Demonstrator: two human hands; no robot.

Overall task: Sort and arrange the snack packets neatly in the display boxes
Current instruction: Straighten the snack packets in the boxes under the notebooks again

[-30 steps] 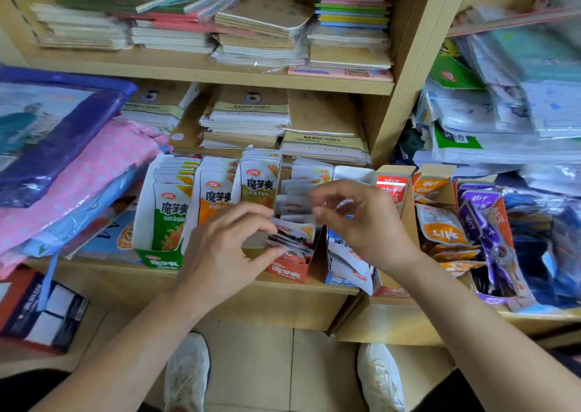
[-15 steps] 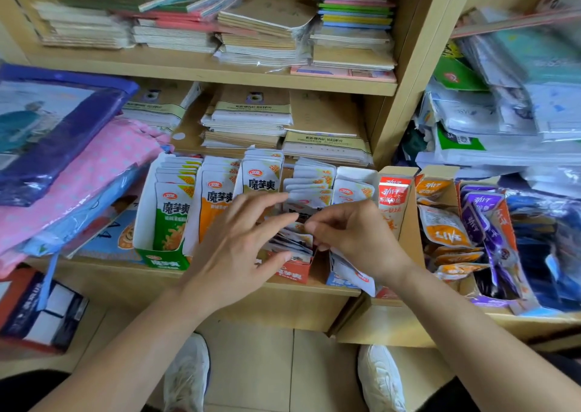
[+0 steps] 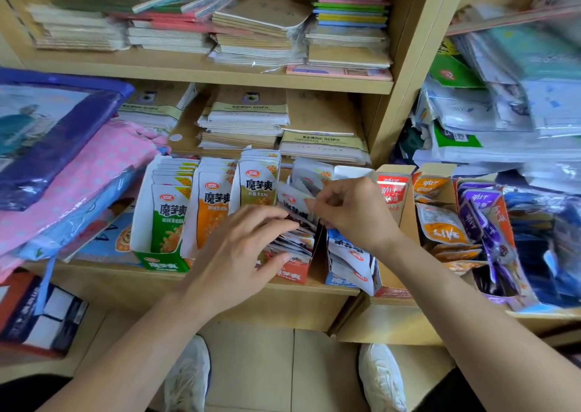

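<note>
Several display boxes of snack packets stand in a row on the lower wooden shelf. The green box [image 3: 157, 262], an orange-packet row [image 3: 211, 210] and an olive-packet row [image 3: 258, 180] hold upright packets. In the red box [image 3: 290, 274] the packets [image 3: 298, 238] lie tilted and jumbled. My left hand [image 3: 242, 251] rests on the front of those packets, fingers spread and lightly bent. My right hand [image 3: 349, 210] pinches the top of a white packet [image 3: 294, 199] at the back of the red box. A blue box [image 3: 344, 281] with slumped packets sits under my right wrist.
Right of my hands stand a red-packet box [image 3: 391, 188] and boxes of orange [image 3: 440, 229] and purple packets [image 3: 484, 220]. Stacked notebooks [image 3: 248, 125] fill the shelves above. Pink and blue fabric bundles [image 3: 72, 172] crowd the left. My two white shoes [image 3: 188, 377] are on the floor below.
My right hand has lifted from the front of the red box to the packets at its back. My left hand has stayed on the front packets, its fingers sliding slightly forward.
</note>
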